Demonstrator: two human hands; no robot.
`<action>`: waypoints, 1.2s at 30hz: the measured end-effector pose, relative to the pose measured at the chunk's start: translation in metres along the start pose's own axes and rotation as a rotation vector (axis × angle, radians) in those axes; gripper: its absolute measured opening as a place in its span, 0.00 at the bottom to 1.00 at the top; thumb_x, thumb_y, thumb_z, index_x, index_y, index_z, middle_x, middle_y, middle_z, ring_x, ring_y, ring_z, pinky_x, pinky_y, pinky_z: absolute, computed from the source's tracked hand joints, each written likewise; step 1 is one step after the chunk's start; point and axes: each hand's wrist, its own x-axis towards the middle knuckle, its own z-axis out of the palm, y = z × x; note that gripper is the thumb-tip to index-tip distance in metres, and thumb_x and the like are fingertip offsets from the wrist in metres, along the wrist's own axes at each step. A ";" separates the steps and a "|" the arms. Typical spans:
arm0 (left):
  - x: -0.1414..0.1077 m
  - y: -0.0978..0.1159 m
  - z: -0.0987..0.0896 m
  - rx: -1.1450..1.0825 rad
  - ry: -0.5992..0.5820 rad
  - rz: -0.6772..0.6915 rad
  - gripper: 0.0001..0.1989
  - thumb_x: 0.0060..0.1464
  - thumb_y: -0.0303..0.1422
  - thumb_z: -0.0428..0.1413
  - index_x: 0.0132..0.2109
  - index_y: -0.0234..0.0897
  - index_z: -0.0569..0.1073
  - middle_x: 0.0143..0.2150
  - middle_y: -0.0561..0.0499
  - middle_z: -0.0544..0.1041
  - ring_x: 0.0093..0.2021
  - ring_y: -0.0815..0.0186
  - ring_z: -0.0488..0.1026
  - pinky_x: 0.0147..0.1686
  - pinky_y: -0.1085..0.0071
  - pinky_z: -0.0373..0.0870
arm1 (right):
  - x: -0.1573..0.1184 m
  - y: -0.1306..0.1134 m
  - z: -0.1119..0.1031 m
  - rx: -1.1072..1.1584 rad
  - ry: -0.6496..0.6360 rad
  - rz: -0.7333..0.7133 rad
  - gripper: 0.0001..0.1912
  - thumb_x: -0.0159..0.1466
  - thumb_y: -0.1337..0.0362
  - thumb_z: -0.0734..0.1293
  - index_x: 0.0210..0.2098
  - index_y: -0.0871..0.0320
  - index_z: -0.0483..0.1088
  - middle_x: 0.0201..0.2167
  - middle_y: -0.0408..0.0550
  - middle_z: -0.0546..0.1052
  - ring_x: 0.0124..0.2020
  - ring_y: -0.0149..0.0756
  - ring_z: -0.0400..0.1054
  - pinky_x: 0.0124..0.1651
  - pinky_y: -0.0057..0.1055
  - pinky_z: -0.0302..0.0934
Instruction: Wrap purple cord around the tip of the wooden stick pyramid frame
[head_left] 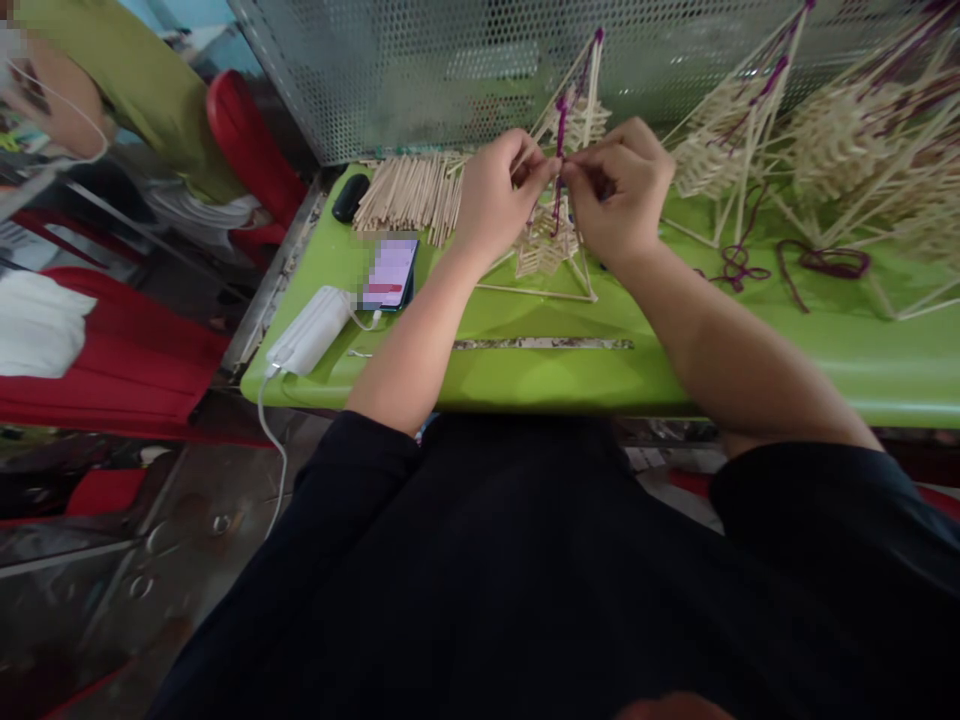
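No readable text, labels, brands, numbers or signs. Phone (391, 272): screen lit, partly pixelated, any writing on it too small/blurred to read.
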 end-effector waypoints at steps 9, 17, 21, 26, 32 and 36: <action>-0.003 0.012 -0.012 0.001 -0.147 -0.061 0.08 0.66 0.48 0.57 0.39 0.61 0.79 0.41 0.51 0.84 0.47 0.48 0.79 0.39 0.50 0.67 | -0.008 -0.011 -0.003 -0.182 -0.051 -0.073 0.27 0.78 0.35 0.57 0.51 0.44 0.78 0.51 0.56 0.79 0.45 0.51 0.72 0.52 0.58 0.75; -0.003 0.009 -0.009 0.000 -0.133 -0.072 0.10 0.64 0.51 0.55 0.39 0.65 0.81 0.41 0.51 0.85 0.47 0.45 0.80 0.40 0.46 0.69 | -0.005 -0.011 -0.006 -0.153 -0.144 -0.043 0.28 0.77 0.34 0.58 0.52 0.47 0.77 0.52 0.60 0.74 0.58 0.61 0.70 0.65 0.68 0.64; -0.003 0.021 -0.016 0.047 -0.157 -0.102 0.11 0.64 0.53 0.55 0.42 0.67 0.82 0.40 0.52 0.85 0.50 0.45 0.80 0.39 0.46 0.70 | -0.005 -0.012 -0.007 -0.150 -0.165 -0.015 0.24 0.76 0.35 0.60 0.53 0.43 0.76 0.52 0.59 0.75 0.60 0.60 0.69 0.67 0.67 0.64; -0.006 0.043 -0.023 0.119 -0.201 -0.156 0.10 0.63 0.54 0.59 0.43 0.62 0.82 0.40 0.50 0.85 0.50 0.46 0.81 0.33 0.52 0.69 | -0.005 -0.008 -0.002 -0.263 -0.080 -0.113 0.27 0.78 0.35 0.59 0.53 0.48 0.77 0.51 0.58 0.77 0.56 0.58 0.71 0.63 0.67 0.65; -0.007 0.037 -0.013 0.123 -0.103 -0.155 0.08 0.66 0.49 0.59 0.37 0.59 0.77 0.37 0.51 0.83 0.43 0.51 0.80 0.35 0.53 0.67 | -0.005 -0.008 -0.002 -0.299 -0.072 -0.143 0.20 0.76 0.39 0.63 0.52 0.45 0.76 0.52 0.57 0.77 0.55 0.58 0.71 0.62 0.67 0.66; -0.007 0.031 -0.007 0.090 -0.009 -0.044 0.11 0.66 0.41 0.59 0.33 0.54 0.69 0.31 0.54 0.77 0.33 0.59 0.73 0.38 0.58 0.64 | -0.006 -0.008 0.000 -0.335 -0.020 -0.203 0.20 0.78 0.43 0.64 0.53 0.50 0.78 0.51 0.58 0.75 0.51 0.54 0.71 0.56 0.59 0.69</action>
